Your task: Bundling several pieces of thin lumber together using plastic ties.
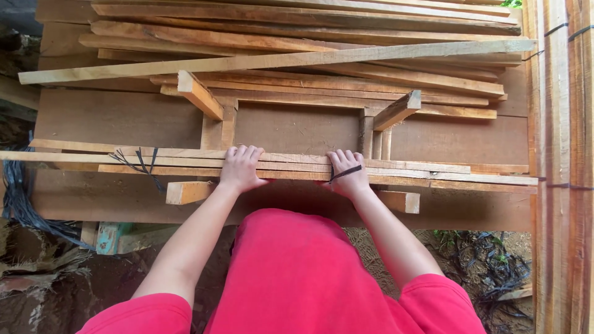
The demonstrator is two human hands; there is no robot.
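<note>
Pressed down on a bundle of thin wooden slats (291, 166), laid crosswise over a wooden frame (297, 127) just in front of the body. Left hand (240, 168) draped flat over the near edge of the slats, fingers curled over the top face, clamping rather than clenched. Right hand (348, 173) set the same way a little apart, with a black strap (345, 172) running across the knuckles; could not tell whether pinched between the fingers or merely lying over them. Another black strap (141, 162) knotted round the slats well to the left, loose ends splayed.

Judged light but long and springy: likely to sag and fan apart if lifted at one end. Best gripped at two spaced points near the middle, roughly where the hands lay, squeezing the stack together. Rough-sawn faces, dry and splintery, so little risk of slipping, some risk of splinters.

Square-cut blocks (189, 192) jutting out under the bundle as cradle arms. Heaped beyond, a pile of planks (309, 37), pale to reddish, uneven in length. Tied bundles (560, 167) standing along the right edge. Dark plastic strapping (18, 198) and bare soil below.
</note>
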